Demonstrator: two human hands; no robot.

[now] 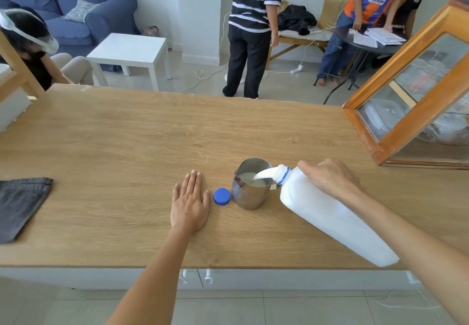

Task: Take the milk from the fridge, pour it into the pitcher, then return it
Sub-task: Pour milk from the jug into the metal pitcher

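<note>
A white plastic milk jug (327, 213) is tipped to the left, its open neck over the rim of a steel pitcher (251, 185). White milk streams from the neck into the pitcher, which holds some milk. My right hand (330, 176) grips the jug near its top. The jug's blue cap (222, 196) lies on the wooden counter (127, 147) just left of the pitcher. My left hand (190, 202) rests flat on the counter beside the cap, fingers together, holding nothing.
A dark folded cloth (21, 205) lies at the counter's left edge. A wood-framed glass cabinet (418, 96) stands at the right end. Beyond the counter are three people, a white side table (129, 50) and a blue sofa (76, 2).
</note>
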